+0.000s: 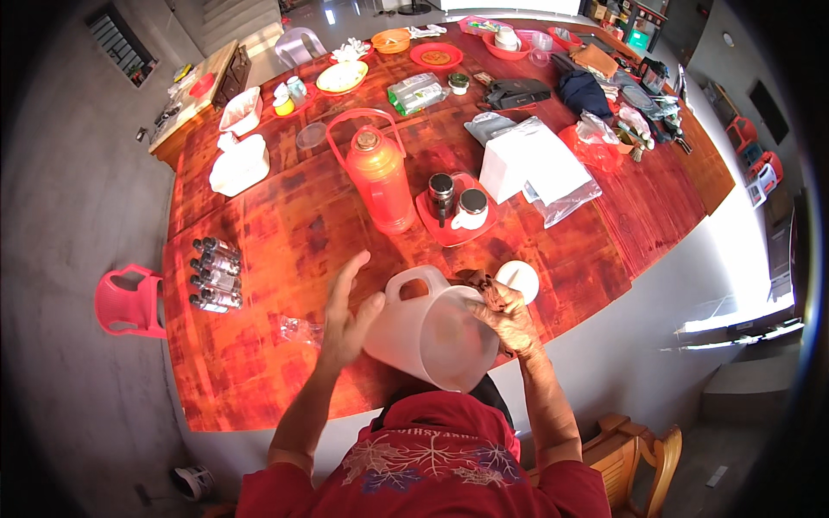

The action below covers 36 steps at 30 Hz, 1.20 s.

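Note:
A frosted translucent plastic pitcher (406, 332) is tipped over in front of me, its wide mouth facing my body and its handle pointing up and away. My right hand (505, 315) grips the right side of its rim, thumb at the mouth. Something dark brown, perhaps a cloth, shows by those fingers; I cannot make out its kind. At the pitcher's left side is my left hand (350, 315), open, fingers stretched up and thumb apart; whether its palm touches the wall is unclear. A round white lid (518, 281) lies just beyond my right hand.
Beyond the pitcher stand a red thermos flask (380, 186) and a red tray (458, 231) with two dark-topped cups. Small bottles (216, 274) cluster at left, near crumpled clear plastic (300, 330). A white box (509, 164) and clothes (583, 91) lie right. A wooden chair (635, 457) is behind me.

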### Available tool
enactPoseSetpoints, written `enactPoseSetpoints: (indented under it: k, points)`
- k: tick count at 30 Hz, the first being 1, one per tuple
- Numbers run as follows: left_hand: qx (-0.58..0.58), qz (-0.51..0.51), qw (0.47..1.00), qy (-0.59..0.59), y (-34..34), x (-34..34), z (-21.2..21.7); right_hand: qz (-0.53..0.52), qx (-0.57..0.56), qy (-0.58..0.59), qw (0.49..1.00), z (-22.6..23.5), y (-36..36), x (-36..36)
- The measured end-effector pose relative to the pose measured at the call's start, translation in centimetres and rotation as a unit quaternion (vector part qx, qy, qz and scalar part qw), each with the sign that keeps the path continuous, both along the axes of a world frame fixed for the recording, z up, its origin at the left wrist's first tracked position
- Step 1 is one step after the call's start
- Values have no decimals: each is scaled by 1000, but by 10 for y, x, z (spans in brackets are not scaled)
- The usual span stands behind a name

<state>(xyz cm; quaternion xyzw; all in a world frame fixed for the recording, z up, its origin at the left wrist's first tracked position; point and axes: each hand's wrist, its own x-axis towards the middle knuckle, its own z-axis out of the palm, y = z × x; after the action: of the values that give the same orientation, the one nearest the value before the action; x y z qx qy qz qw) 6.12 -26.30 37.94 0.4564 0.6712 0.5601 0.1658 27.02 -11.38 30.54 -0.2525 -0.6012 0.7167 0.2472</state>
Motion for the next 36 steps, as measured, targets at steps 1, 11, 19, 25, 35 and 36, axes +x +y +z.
enactPoseSetpoints:
  k: [1,11,19,25,35,36]
  points:
    - [-11,-23,992,-124,4,-9,-18,18,-10,28,999,5,-1,-1]
    - [-209,-203,938,-187,17,-17,-16,45,-62,93,993,-7,-6,-5]
    - [-124,-99,972,175,12,14,-23,76,415,-122,898,60,1,-20]
    - [-172,32,966,188,12,23,-31,-124,598,-197,767,43,-39,-35]
    - [6,54,925,-376,32,40,-57,-159,642,-131,739,-22,-83,-50]
    - [38,44,911,-408,28,40,-57,-143,634,-120,750,-26,-83,-48]
